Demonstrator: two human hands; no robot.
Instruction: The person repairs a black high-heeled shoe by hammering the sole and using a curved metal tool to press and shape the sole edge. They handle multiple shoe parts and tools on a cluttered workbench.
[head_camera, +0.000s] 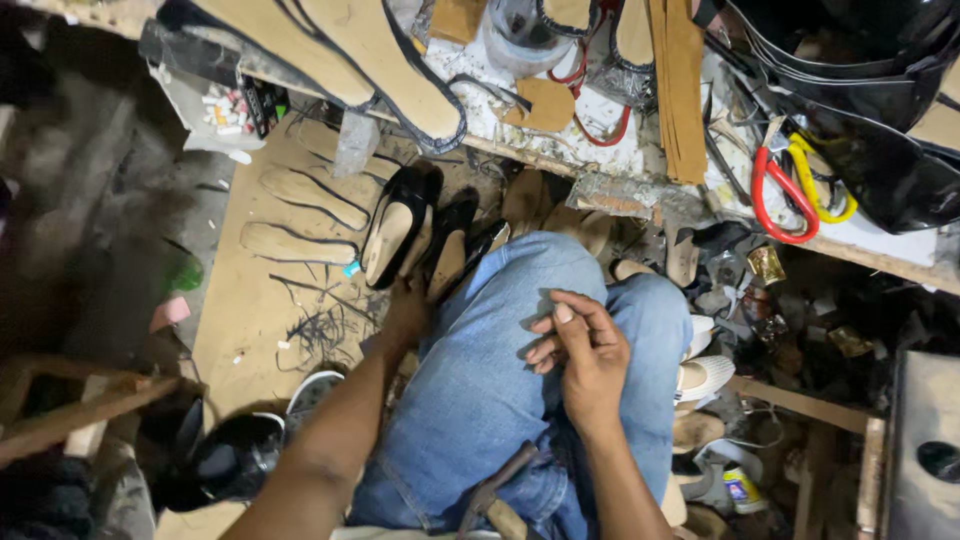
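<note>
Two black shoes (400, 225) stand finished-looking on the cardboard (250, 300); our left hand (408, 312) reaches down beside them, grip hidden. Our right hand (585, 350) rests loosely curled, empty, on our knee (520, 290); bare soles (295, 243) remain.

A small round tin (742, 489) with a blue, white and yellow label is seen on the floor at lower right. A small open box (232, 108) of white sticks is set at the counter's left edge.
</note>
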